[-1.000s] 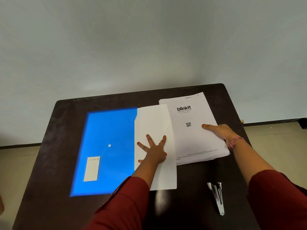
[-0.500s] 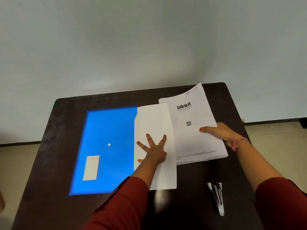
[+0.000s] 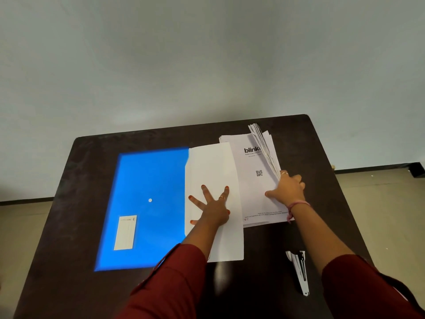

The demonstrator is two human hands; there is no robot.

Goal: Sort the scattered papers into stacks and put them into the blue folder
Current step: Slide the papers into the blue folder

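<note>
On the dark rectangular table (image 3: pixel 69 203), the flat blue plastic folder (image 3: pixel 147 203) lies at the 9 o'clock side of centre, with a white snap dot and a pale label on its cover. A plain white paper stack (image 3: pixel 216 166) protrudes from the folder's open edge toward 3 o'clock. The left hand (image 3: pixel 213 209) rests palm-down on this stack, fingers straight and splayed, fingertips directed toward 12 o'clock; the forearm in a dark red sleeve (image 3: pixel 167 279) extends back toward 6 o'clock. At 3 o'clock of the plain stack, just beside it and partly under its edge, lies the printed white paper stack (image 3: pixel 250 192) bearing a black logo and a QR code. The right hand (image 3: pixel 287 187) grips the right edge of this printed stack, thumb on top of the sheet, fingers curled under the lifted edge, so that the far right corner fans upward. A pink band circles the right wrist. A white and black stapler (image 3: pixel 299 270) lies on the table at 5 o'clock, well apart from both stacks.
</note>
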